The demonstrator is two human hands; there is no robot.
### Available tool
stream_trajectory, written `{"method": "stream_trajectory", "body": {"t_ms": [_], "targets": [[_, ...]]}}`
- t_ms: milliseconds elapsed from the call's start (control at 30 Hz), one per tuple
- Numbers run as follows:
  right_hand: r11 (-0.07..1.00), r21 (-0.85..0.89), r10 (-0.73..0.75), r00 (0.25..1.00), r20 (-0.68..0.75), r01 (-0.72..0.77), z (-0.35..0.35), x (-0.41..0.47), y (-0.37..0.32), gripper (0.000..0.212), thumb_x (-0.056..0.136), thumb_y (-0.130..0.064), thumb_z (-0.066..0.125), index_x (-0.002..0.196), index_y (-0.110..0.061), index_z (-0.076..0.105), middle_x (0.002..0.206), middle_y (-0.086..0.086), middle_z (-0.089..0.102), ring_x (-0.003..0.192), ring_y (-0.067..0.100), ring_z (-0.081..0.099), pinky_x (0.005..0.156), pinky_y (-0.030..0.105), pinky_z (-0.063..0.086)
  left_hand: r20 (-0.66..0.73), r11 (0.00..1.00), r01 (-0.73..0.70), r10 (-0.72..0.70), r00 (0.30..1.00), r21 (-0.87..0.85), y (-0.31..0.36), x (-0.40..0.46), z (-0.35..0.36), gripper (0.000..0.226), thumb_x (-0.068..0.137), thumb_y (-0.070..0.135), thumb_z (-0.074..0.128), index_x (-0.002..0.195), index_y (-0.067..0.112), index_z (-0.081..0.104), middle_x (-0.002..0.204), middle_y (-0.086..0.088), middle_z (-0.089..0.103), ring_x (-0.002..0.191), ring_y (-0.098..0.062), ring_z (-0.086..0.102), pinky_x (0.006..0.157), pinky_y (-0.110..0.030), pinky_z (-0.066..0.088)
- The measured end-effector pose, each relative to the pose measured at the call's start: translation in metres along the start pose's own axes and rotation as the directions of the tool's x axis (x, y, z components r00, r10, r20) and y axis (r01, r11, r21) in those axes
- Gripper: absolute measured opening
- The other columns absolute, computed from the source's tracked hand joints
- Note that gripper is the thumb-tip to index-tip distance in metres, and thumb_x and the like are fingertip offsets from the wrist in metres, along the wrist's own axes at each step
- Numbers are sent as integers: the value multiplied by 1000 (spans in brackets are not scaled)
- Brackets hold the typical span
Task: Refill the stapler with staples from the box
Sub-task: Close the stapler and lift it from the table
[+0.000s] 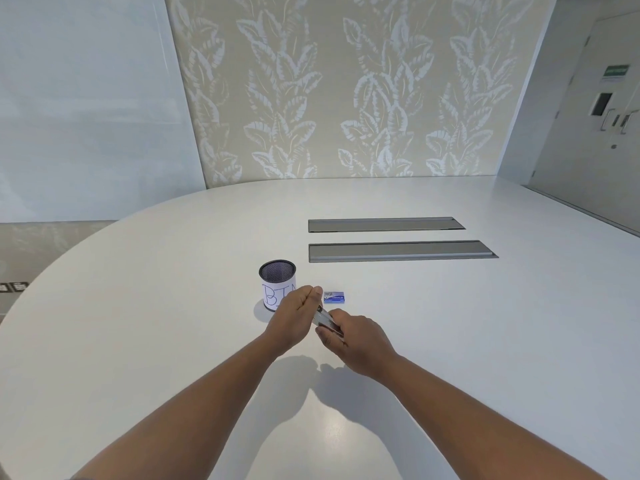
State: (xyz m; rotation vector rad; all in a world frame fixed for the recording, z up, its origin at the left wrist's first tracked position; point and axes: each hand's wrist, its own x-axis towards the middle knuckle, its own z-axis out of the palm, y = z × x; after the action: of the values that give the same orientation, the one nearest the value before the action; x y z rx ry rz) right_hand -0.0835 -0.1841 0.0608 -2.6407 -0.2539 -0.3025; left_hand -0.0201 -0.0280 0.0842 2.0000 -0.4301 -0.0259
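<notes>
A round white table (138, 341) is filling the lower view. A black mesh cup (277, 284) is standing upright on it, wearing a white paper label with handwritten letters, apparently "BIN". Two long grey cable flaps (384, 224) (398, 251) are lying flush farther back. Leaf-patterned wallpaper (346, 84) is covering the wall behind, and a door (595, 109) is showing at right.

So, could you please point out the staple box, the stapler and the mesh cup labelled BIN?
staple box (335, 298): head view, on its blue top face.
stapler (325, 320): head view, on the metal body showing between the hands.
mesh cup (273, 293): head view, on its white paper label.
</notes>
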Motion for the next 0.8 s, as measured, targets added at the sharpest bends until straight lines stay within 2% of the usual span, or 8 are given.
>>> {"method": "stream_trajectory", "body": {"t_ms": [200, 333, 400, 467, 533, 600, 700, 800], "targets": [[998, 64, -3, 1000, -7, 3, -3, 1, 4, 26, 101, -49, 46, 108, -24, 44, 80, -6, 63, 68, 25, 58, 63, 38, 46, 97, 998, 20, -14, 995, -58, 2, 4, -10, 44, 105, 42, 43, 87, 4, 58, 72, -2, 56, 66, -15, 48, 66, -35, 42], [997, 76, -16, 1000, -19, 18, -5, 3, 11, 31, 101, -51, 45, 112, -23, 47, 89, -2, 66, 74, 24, 59, 66, 40, 50, 229, 991, 54, -26, 973, -118, 7, 4, -23, 35, 101, 42, 54, 93, 8, 62, 74, 6, 60, 63, -10, 46, 63, -23, 41], [996, 88, -23, 999, -36, 26, -6, 4, 16, 33, 100, -53, 45, 113, -23, 49, 93, -3, 66, 79, 22, 59, 68, 41, 51, 285, 999, 0, 12, 958, -44, 6, 6, -31, 23, 92, 40, 69, 101, 18, 67, 82, 14, 62, 61, -5, 47, 59, -17, 40], [995, 91, -26, 999, -47, 30, -6, 6, 21, 34, 100, -55, 44, 115, -25, 51, 99, -5, 67, 83, 20, 58, 69, 40, 51, 316, 997, -47, 26, 948, 58, 2, 8, -36, 31, 80, 32, 83, 107, 30, 67, 86, 22, 61, 62, -5, 48, 59, -15, 42], [996, 77, -33, 998, -51, 36, -5, 8, 25, 33, 100, -51, 46, 120, -26, 53, 108, -7, 66, 91, 18, 56, 72, 38, 49, 308, 981, -96, 40, 951, 170, -2, 12, -38, 46, 74, 28, 87, 114, 38, 65, 98, 26, 62, 75, -6, 56, 72, -19, 50], [997, 60, -47, 997, -63, 51, -5, 10, 28, 32, 100, -49, 48, 122, -26, 54, 113, -9, 64, 95, 16, 55, 73, 35, 46, 287, 958, -145, 71, 955, 247, -6, 15, -37, 49, 73, 29, 86, 114, 45, 63, 107, 24, 61, 89, -8, 60, 87, -30, 55], [994, 66, -77, 991, -109, 84, -9, 15, 30, 31, 101, -45, 52, 123, -24, 58, 111, -18, 51, 92, 4, 48, 71, 25, 39, 263, 956, -141, 71, 962, 256, -11, 17, -37, 45, 69, 39, 84, 108, 50, 63, 106, 23, 62, 92, -9, 60, 92, -42, 56], [987, 112, -103, 987, -126, 118, -14, 20, 31, 30, 100, -35, 59, 124, -19, 62, 110, -20, 43, 93, -12, 46, 73, 11, 36, 236, 953, -134, 69, 969, 271, -12, 17, -38, 49, 60, 57, 78, 106, 52, 63, 105, 26, 61, 92, -7, 60, 93, -45, 55]]}}
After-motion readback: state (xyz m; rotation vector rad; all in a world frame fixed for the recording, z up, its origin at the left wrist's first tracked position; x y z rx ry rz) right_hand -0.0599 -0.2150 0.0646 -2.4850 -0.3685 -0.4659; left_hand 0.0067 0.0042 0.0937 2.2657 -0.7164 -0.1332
